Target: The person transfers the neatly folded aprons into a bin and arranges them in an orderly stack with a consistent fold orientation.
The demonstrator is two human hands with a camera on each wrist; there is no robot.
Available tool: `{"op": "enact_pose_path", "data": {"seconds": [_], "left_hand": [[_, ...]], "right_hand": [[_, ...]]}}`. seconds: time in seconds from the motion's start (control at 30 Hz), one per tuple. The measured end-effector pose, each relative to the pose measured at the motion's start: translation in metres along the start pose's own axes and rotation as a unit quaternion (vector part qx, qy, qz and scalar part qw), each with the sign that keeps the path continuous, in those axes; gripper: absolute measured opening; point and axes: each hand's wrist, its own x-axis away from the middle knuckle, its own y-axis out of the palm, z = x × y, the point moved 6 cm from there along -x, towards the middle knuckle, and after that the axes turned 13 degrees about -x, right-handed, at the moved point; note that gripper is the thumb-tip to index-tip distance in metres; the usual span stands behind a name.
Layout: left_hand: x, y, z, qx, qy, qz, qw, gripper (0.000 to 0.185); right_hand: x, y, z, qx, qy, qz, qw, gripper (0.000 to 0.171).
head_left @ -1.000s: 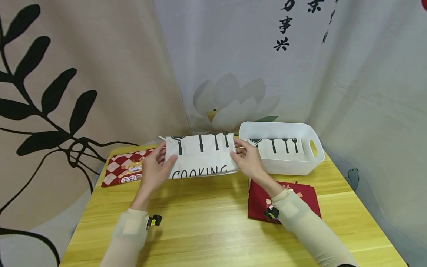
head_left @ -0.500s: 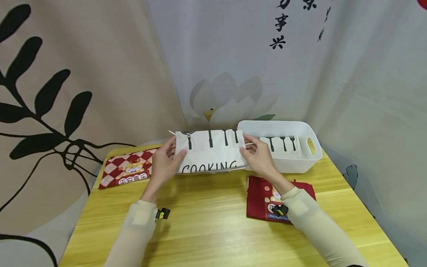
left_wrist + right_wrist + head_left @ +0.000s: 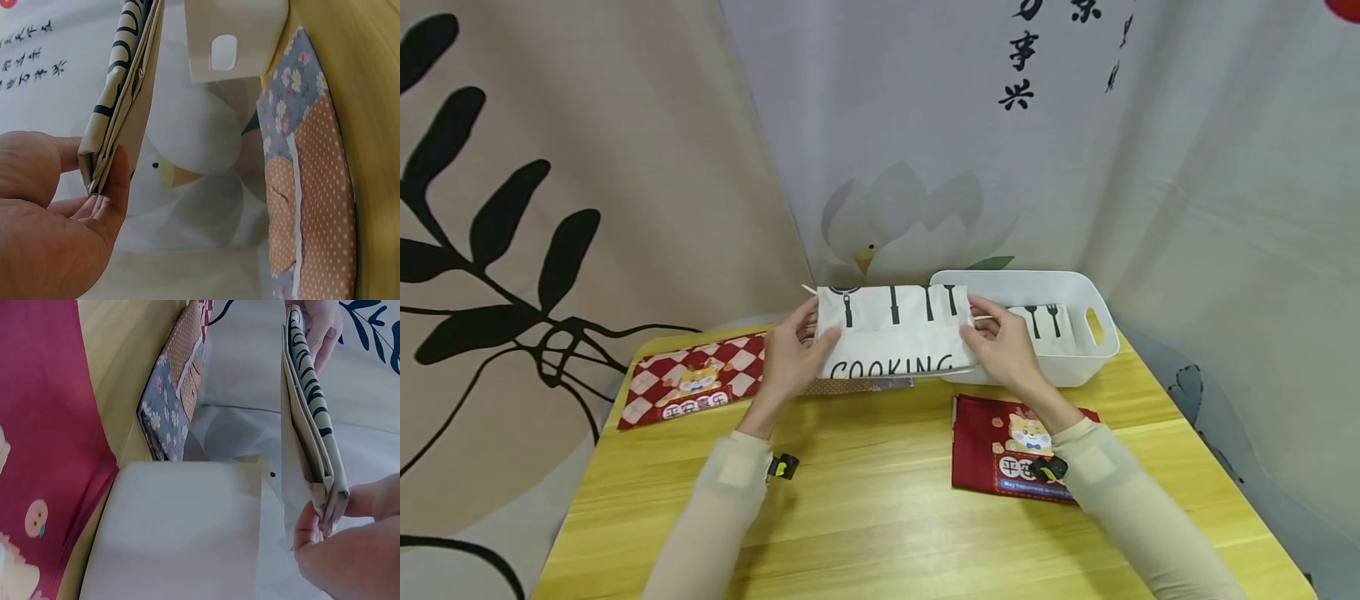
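A folded white apron [image 3: 891, 343], printed with black utensils and the word COOKING, is held up between both hands above the back of the table. My left hand [image 3: 793, 354] pinches its left end, thumb in front and fingers behind. At the opposite end, the right hand [image 3: 1011, 350] grips it the same way. The layered folds show edge-on in the left wrist view, where the left hand [image 3: 69, 219] holds the apron's end. A white plastic bin [image 3: 1067, 369] stands just behind the right hand, with another utensil-print folded cloth [image 3: 1056, 340] inside, partly hidden.
Below the held apron lies a folded floral and brown polka-dot cloth [image 3: 325, 194]. To the left is a red checked folded cloth [image 3: 696, 379]. A dark red folded cloth [image 3: 973, 454] lies under the right forearm. A printed curtain [image 3: 917, 125] hangs behind the wooden table [image 3: 865, 517].
Both hands have carried the white apron rightward toward the bin, and it now overlaps the bin's left side in the head view. The polka-dot cloth beneath has come into sight.
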Motion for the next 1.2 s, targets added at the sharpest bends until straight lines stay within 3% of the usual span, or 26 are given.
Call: {"op": "enact_pose_path", "data": {"seconds": [0.3,0.93,1.2], "left_hand": [[-0.007,0.014,0.011,-0.012,-0.003,-0.005,0.9999,0.067],[-0.026,0.05,0.035,0.014,0.034,-0.018,0.9992,0.067],[-0.037,0.068,0.046,0.032,0.041,-0.029,0.9982,0.068]], "right_hand": [[0.0,-0.019,-0.002,0.024,0.0,0.013,1.0,0.057],[0.0,-0.058,-0.002,0.018,0.011,0.036,0.999,0.059],[0.0,-0.078,-0.002,0.051,0.011,0.053,0.997,0.057]]}}
